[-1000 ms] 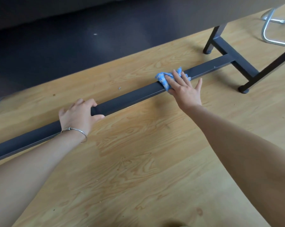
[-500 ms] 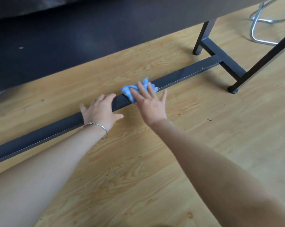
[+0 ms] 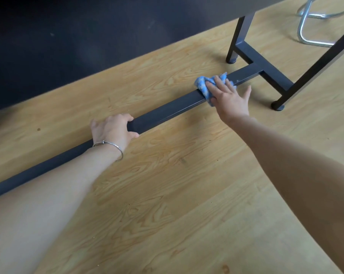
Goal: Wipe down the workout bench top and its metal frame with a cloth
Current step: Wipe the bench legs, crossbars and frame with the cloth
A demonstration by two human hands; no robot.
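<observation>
While left hand (image 3: 113, 129) grips frame bar (image 3: 167, 112), right hand (image 3: 229, 98), fingers straight, presses cloth (image 3: 202, 86) onto it

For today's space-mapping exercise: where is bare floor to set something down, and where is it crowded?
Bare wood floor between the forearms, nearer than the frame bar. Crowded around the right hand, cloth and bench legs.

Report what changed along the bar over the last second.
The right hand slid the cloth along the bar toward the left hand, then back out toward the legs. The left hand kept its grip on the bar; the cloth stayed pressed under the right hand.
</observation>
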